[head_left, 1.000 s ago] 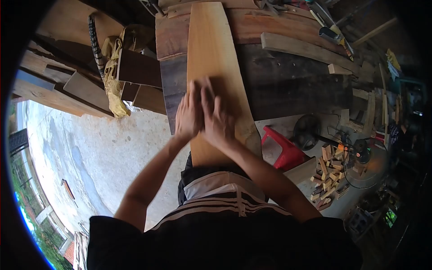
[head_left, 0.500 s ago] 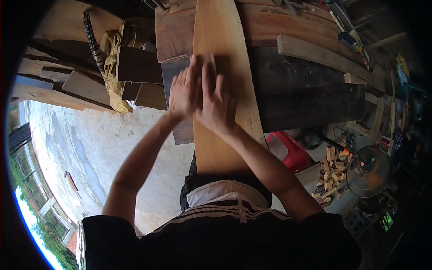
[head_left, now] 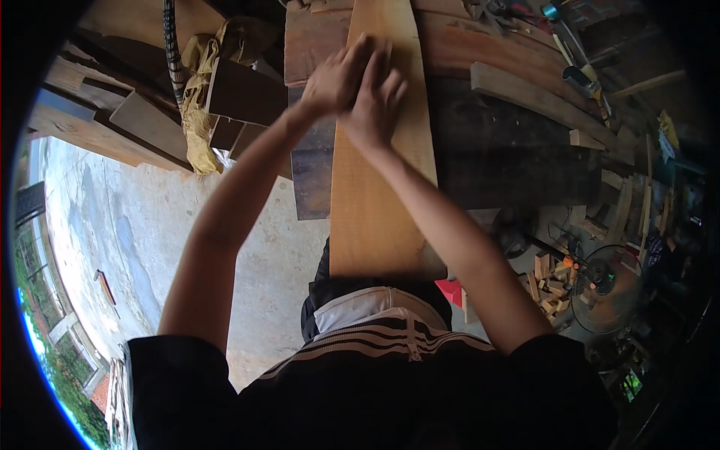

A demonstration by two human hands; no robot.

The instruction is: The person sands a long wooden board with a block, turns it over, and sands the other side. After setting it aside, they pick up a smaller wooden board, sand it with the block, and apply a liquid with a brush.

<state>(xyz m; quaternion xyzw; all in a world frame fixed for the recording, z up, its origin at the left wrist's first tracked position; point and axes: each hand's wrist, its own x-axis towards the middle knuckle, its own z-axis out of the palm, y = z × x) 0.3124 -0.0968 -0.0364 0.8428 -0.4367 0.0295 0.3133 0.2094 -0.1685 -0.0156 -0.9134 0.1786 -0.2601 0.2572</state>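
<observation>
— Since the plank (head_left: 379, 210) ends at your waist, where are the hands?
— Far up it. My left hand (head_left: 337, 79) and right hand (head_left: 376, 101) lie flat, touching, fingers stretched, gripping nothing I can see.
— Which step?
— Rubbing its face, I'd judge. Next calls for even pressure along the grain, clear of the tools (head_left: 577, 75) on the worktop (head_left: 517, 165) beyond.

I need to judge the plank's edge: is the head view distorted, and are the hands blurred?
Head view: strong fisheye with a black surround, so the plank looks bowed. Head view: left hand and right hand, flat on it, are slightly soft. Head view: daylight brightens the floor at left; clutter at right is dim.
</observation>
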